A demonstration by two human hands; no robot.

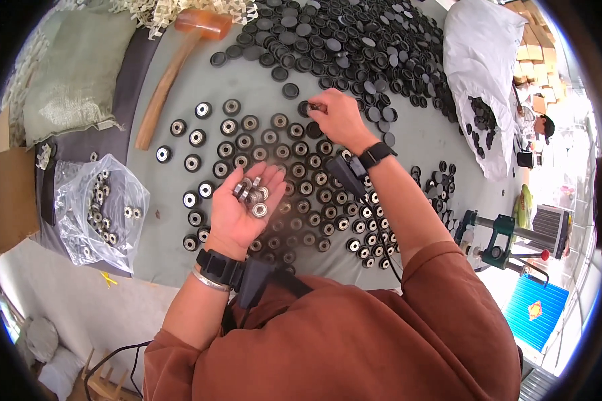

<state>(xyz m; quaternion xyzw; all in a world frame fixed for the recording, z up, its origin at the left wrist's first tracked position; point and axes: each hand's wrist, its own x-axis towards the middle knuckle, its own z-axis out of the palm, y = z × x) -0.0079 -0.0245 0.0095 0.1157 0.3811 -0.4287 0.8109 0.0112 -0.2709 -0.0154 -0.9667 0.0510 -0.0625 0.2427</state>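
My left hand (237,204) is palm up and cupped, with several small metal ball bearings (259,210) lying in the palm and along the fingers. Farther off and to the right, my right hand (338,117) pinches a small bearing (316,107), partly hidden by the fingers. It is right at a round black plastic cap (304,109) on the table. Around and beneath both hands stand many black caps with a bearing (230,127) seated in each. An unfilled black cap (290,90) lies just beyond the right hand.
A large heap of black caps (341,43) covers the far side of the table (160,227). A wooden-handled mallet (160,100) lies at the far left. Nearer left, a clear plastic bag (137,187) holds bearings. A white sack (478,47) and a green press (498,240) stand at right.
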